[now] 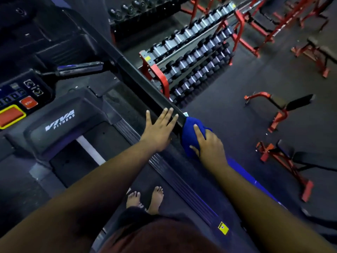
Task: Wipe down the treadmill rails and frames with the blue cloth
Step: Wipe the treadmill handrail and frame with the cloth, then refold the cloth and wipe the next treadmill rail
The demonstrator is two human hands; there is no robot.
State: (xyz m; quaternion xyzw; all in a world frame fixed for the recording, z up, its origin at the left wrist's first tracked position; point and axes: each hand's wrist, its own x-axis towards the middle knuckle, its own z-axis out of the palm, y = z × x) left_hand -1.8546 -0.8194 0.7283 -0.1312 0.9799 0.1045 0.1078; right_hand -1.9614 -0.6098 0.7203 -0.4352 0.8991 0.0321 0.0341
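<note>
Forearms fill the bottom of the view, bare feet between them on the treadmill belt. Going L to R: console w/ red stop buttons at far left, partly cut off; motor cover w/ "VIVA FITNESS" logo; then the left hand, fingers straight and slightly spread, laid flat against the inner side of the right side rail. Just beside it, right hand presses the blue cloth onto the same rail; the cloth is wrapped over the rail's top and outer edge, fingers curved over it, thumb tucked under the fold. Beyond the rail: dumbbell rack, red benches on the gym floor.

Progress, as a guess: mid-wipe on the R rail, cloth approx. halfway along. Can't tell which part is already clean, no visible streaks or dust in the dim light. Upper rail toward the console, L rail and frame prob. left to do. L rail is out of frame; console labels are too blurry to read; rail's underside is hidden.
</note>
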